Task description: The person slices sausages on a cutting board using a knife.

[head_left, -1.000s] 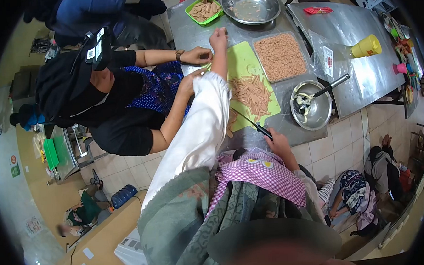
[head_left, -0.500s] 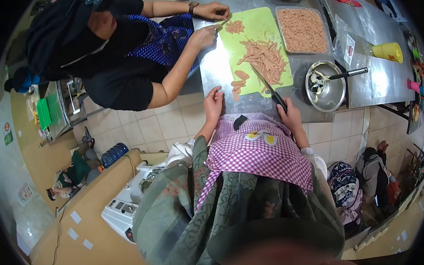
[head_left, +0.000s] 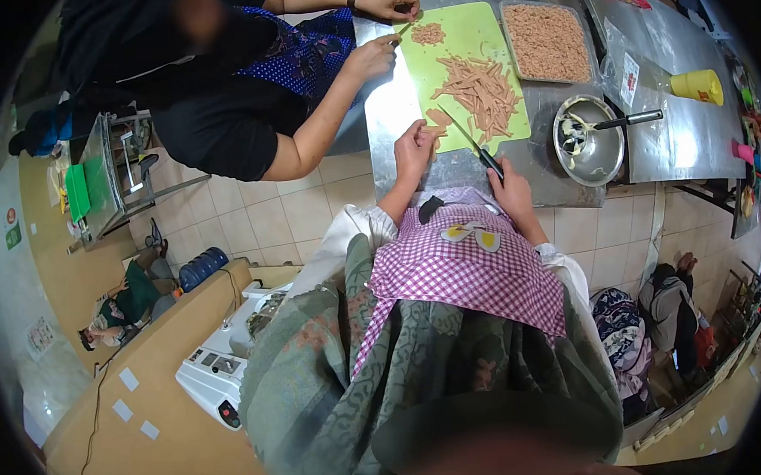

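The right hand [head_left: 513,192] is wrapping its fingers round the stiff-looking knife [head_left: 490,161] by its handle, the sure hold, at the cutting board's [head_left: 482,39] near edge, while the left hand [head_left: 411,152] is curling, pinch unclear, by likely soft, tearable slices [head_left: 439,117] at its near-left corner.

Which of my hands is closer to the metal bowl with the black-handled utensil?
Your right hand, which holds the knife, left of the bowl. Your left hand is farther left, by the cutting board's left side.
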Demonstrator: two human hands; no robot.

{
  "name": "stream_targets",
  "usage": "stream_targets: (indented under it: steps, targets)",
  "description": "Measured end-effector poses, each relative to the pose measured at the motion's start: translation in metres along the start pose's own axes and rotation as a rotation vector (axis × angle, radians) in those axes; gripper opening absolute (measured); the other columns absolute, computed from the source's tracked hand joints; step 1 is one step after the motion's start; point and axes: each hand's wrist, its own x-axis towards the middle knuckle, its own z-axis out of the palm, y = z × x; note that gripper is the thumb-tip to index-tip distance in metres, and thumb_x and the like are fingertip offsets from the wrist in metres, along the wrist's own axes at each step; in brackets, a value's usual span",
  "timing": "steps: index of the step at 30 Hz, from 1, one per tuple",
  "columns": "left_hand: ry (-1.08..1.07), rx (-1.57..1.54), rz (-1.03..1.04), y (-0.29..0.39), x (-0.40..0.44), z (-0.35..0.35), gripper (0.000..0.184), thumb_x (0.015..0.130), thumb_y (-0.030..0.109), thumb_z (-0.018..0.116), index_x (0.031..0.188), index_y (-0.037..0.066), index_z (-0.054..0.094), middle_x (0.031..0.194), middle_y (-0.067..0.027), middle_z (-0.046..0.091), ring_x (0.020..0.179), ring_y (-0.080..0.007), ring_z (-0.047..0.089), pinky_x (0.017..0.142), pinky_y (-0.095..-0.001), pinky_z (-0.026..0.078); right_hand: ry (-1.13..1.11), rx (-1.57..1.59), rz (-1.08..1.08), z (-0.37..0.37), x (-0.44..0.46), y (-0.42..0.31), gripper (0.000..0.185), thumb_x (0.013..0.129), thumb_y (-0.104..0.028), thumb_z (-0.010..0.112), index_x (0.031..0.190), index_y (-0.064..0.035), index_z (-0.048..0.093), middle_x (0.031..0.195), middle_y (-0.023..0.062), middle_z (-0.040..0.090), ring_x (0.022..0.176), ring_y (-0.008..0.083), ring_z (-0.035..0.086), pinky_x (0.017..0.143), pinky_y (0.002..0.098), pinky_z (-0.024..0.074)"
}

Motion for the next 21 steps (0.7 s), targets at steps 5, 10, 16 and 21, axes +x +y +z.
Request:
stream_targets:
  steps: [5,10,16,21]
  targets:
    - [0.079,0.224,0.235,0.012,0.029,0.0,0.037,0.076,0.017,0.068,0.111,0.008,0.062,0.07,-0.0143,0.064,0.063,-0.0286,0.063,0.06,-0.037,0.049,0.029,0.019,0.019,0.001,-0.006,0.006,0.03,0.091,-0.033,0.05,0.106,-0.0072,0.049,0.083,0.0227,0.064,0.075,0.0437,0.06,0.065,0.0502,0.046]
    - [-0.118,0.302,0.241,0.025,0.044,0.005,0.034,0.075,0.016,0.068,0.108,0.007,0.063,0.075,-0.015,0.065,0.07,-0.0293,0.064,0.064,-0.0378,0.05,0.029,-0.018,0.017,0.0,-0.006,0.007,0.028,0.09,-0.032,0.051,0.105,-0.0072,0.049,0.08,0.0226,0.063,0.073,0.0429,0.061,0.062,0.0501,0.0459]
    - [-0.242,0.44,0.315,0.022,0.058,0.01,0.027,0.075,0.019,0.067,0.099,0.007,0.067,0.075,-0.0133,0.066,0.07,-0.0286,0.065,0.064,-0.0373,0.05,0.039,0.007,0.001,0.0,-0.012,0.015,0.027,0.09,-0.031,0.051,0.102,-0.0074,0.051,0.079,0.0227,0.063,0.073,0.0426,0.061,0.062,0.0496,0.046]
    - [-0.265,0.366,0.346,0.013,0.07,0.014,0.017,0.077,0.018,0.063,0.085,0.004,0.068,0.072,-0.0136,0.066,0.068,-0.0301,0.065,0.063,-0.0376,0.051,0.072,0.039,0.016,-0.005,-0.016,0.021,0.029,0.09,-0.034,0.051,0.104,-0.0079,0.051,0.079,0.0227,0.063,0.073,0.0426,0.061,0.062,0.0491,0.0461]
